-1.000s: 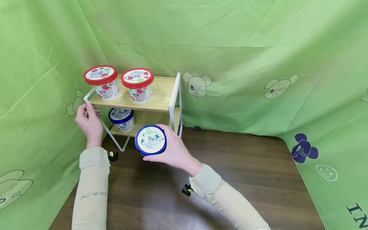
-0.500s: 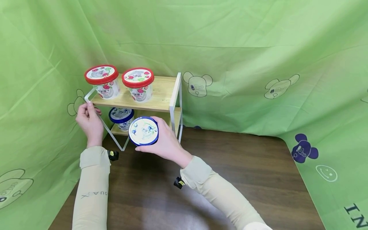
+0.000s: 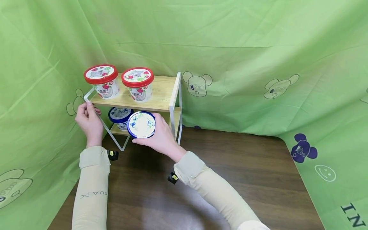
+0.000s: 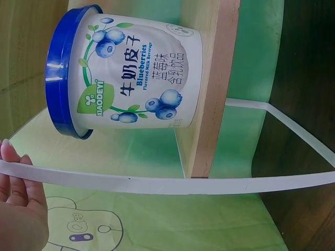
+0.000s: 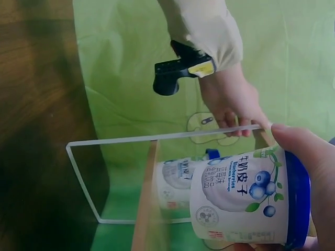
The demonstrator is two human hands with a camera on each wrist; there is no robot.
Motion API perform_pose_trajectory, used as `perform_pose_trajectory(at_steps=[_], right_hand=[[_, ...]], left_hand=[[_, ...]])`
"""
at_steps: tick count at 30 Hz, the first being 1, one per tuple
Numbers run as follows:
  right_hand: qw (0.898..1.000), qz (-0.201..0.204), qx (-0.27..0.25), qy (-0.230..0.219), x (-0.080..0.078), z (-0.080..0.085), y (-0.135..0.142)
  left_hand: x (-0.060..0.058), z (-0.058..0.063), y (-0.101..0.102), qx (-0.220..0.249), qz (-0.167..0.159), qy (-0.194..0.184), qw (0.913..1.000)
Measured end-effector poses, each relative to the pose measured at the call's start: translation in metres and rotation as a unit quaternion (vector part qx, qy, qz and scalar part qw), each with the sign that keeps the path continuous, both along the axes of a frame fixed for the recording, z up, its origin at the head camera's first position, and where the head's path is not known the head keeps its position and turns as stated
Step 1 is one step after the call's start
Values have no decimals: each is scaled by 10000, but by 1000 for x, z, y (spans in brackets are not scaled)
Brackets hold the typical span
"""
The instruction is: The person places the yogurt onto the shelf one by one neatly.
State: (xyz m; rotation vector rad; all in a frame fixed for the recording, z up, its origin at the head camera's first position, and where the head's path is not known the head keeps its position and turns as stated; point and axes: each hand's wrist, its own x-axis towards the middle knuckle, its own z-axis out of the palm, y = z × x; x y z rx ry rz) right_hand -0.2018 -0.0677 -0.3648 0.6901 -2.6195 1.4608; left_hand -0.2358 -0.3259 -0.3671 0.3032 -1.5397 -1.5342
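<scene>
My right hand point(image 3: 162, 135) grips a blue-lidded blueberry milk beverage tub point(image 3: 141, 125) around its lid end, thumb on one side and fingers on the other. The tub is in front of the lower shelf board and overlaps a second blue-lidded tub point(image 3: 120, 115) standing on that board. In the right wrist view, the held tub point(image 5: 235, 196) shows its printed side. My left hand point(image 3: 90, 123) pinches the white metal frame point(image 4: 131, 185) of the small two-tier rack near its upper left front corner. Two red-lidded tubs point(image 3: 101, 81) point(image 3: 138, 84) stand upright on the upper board.
The rack's upper board point(image 3: 162, 88) is light wood, and its right frame post point(image 3: 172, 118) rises beside my right hand. Green printed cloth point(image 3: 244, 64) hangs behind and on both sides. The rack stands on a dark wood-grain surface point(image 3: 230, 166).
My right hand has carried the blue-lidded tub up and to the left, towards the lower board, with its lid tilting more. My left hand stays on the frame.
</scene>
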Motion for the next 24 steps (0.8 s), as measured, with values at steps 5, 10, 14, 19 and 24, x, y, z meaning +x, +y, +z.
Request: perform_pose_trajectory(at_steps=[5, 10, 14, 19, 24], right_hand=[[9996, -86, 116, -238, -5, -3, -8], [9989, -309, 95, -351, -12, -4, -13], [9980, -469, 1, -425, -18, -6, -14], [9975, -520, -209, -420, -24, -8, -16], [9969, -550, -260, -505, -28, -13, -16]], left_hand=[[1, 1, 0, 71, -10, -25, 10000], [0, 2, 2, 65, -13, 12, 10000], [0, 1, 3, 35, -36, 103, 9999], [0, 1, 2, 74, -46, 103, 9999], [0, 2, 1, 177, -78, 71, 9998]])
